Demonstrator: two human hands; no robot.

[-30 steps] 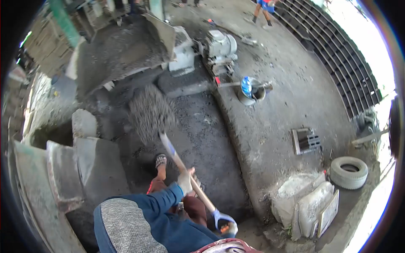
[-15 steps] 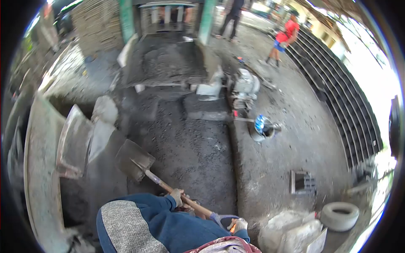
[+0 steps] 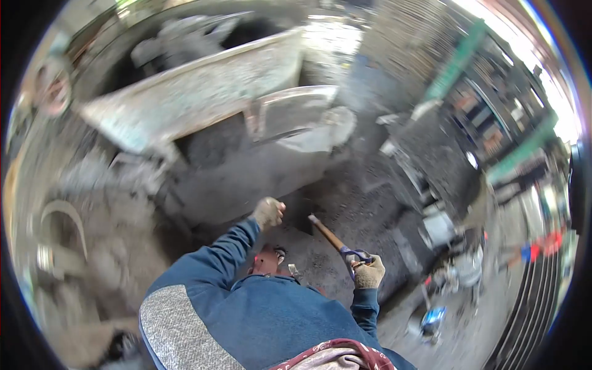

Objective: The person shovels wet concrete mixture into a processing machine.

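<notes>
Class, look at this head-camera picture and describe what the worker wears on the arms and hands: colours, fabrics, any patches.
Both arms are covered by long dark blue sleeves of a sweatshirt, with a speckled grey panel on the left upper arm. The cuffs are ribbed. The left hand and the right hand each wear a dusty, pale grey-beige work glove. No markings or logos show.

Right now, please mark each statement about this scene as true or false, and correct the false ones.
1. The right hand grips the blue end grip of the shovel handle. True.
2. The left hand is also closed around the handle. False: it is a fist held apart from the handle.
3. The person wears a blue sleeve. True.
4. The shovel's blade is clearly visible. False: only the wooden handle shows.
</notes>
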